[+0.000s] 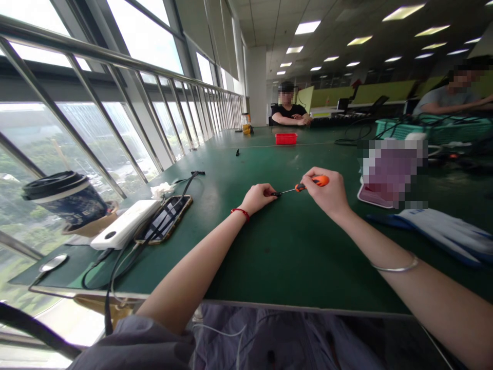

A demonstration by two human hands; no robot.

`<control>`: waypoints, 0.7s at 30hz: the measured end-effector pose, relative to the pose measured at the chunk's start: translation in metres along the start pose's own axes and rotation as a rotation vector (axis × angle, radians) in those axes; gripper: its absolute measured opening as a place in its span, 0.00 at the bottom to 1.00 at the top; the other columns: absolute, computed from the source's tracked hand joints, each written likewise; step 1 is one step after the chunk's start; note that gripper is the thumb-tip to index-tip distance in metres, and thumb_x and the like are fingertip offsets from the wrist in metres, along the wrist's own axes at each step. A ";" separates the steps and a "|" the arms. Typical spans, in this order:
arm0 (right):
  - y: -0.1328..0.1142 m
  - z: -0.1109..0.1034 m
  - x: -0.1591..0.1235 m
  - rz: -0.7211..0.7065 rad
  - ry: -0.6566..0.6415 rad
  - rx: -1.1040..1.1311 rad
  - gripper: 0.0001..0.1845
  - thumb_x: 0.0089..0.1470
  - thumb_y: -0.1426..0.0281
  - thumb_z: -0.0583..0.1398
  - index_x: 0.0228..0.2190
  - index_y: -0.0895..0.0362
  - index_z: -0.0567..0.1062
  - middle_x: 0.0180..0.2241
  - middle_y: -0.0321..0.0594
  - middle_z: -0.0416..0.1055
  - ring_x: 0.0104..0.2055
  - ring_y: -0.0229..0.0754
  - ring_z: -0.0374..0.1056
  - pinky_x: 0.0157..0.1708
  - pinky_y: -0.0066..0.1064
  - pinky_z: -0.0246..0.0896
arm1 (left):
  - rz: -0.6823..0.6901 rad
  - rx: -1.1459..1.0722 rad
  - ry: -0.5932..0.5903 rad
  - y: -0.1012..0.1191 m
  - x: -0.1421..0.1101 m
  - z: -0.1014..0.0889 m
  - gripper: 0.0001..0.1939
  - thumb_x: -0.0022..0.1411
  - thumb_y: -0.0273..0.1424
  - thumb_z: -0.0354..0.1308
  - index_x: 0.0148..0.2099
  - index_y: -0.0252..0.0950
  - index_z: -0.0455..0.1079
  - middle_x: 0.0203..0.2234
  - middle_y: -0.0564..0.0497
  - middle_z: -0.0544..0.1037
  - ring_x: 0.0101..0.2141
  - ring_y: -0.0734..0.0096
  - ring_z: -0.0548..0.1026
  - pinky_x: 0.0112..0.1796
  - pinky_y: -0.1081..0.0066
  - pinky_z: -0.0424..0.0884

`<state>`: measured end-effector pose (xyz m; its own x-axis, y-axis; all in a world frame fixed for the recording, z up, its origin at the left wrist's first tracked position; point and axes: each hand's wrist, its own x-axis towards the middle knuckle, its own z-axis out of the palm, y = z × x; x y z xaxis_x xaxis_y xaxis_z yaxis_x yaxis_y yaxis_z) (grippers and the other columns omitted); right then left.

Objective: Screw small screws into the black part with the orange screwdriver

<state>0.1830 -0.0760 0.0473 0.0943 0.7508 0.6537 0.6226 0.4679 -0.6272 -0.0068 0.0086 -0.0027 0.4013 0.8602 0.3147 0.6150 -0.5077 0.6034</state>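
My right hand [325,192] is closed around the orange and black handle of a screwdriver [320,180]. Its thin metal shaft points left, and the tip meets a small black part [276,194] on the green table [265,257]. My left hand [259,199] pinches that black part between thumb and fingertips, resting low over the tabletop. The part is too small to name its kind, and the fingers hide some of it.
Left on the table are a phone [165,220], a white power bank [126,224], cables and a lidded cup [69,198]. White-blue gloves [442,231] and a pink-screened device [389,177] lie right. Beyond are a red bin [286,139], green baskets [400,128] and two people.
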 end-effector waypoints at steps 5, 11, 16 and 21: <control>-0.002 0.001 0.000 -0.057 -0.025 0.086 0.10 0.47 0.67 0.55 0.19 0.55 0.71 0.21 0.36 0.70 0.24 0.39 0.63 0.28 0.31 0.56 | 0.017 0.064 0.018 0.005 -0.003 0.001 0.06 0.52 0.31 0.60 0.32 0.34 0.74 0.26 0.52 0.76 0.27 0.74 0.70 0.29 0.75 0.65; -0.002 0.003 -0.001 -0.047 -0.059 0.080 0.10 0.47 0.67 0.55 0.19 0.56 0.72 0.22 0.37 0.71 0.25 0.39 0.64 0.28 0.32 0.56 | 0.044 0.103 0.019 0.006 -0.004 0.000 0.05 0.53 0.31 0.59 0.33 0.35 0.73 0.26 0.52 0.76 0.28 0.73 0.70 0.30 0.74 0.65; -0.001 0.004 -0.002 -0.040 -0.074 0.085 0.10 0.48 0.67 0.56 0.20 0.56 0.72 0.22 0.38 0.71 0.25 0.40 0.64 0.29 0.32 0.57 | 0.047 0.109 0.014 0.007 -0.004 -0.001 0.05 0.52 0.30 0.59 0.32 0.35 0.73 0.27 0.52 0.76 0.29 0.72 0.71 0.31 0.74 0.66; -0.002 0.003 -0.001 -0.042 -0.058 0.075 0.10 0.47 0.67 0.55 0.20 0.55 0.72 0.22 0.38 0.71 0.25 0.40 0.65 0.29 0.32 0.57 | 0.047 0.106 0.015 0.008 -0.005 -0.001 0.05 0.53 0.30 0.59 0.32 0.35 0.73 0.27 0.52 0.76 0.29 0.72 0.71 0.31 0.74 0.66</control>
<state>0.1789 -0.0767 0.0464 0.0225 0.7543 0.6561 0.5645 0.5320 -0.6311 -0.0046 0.0003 0.0012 0.4216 0.8355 0.3524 0.6642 -0.5491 0.5072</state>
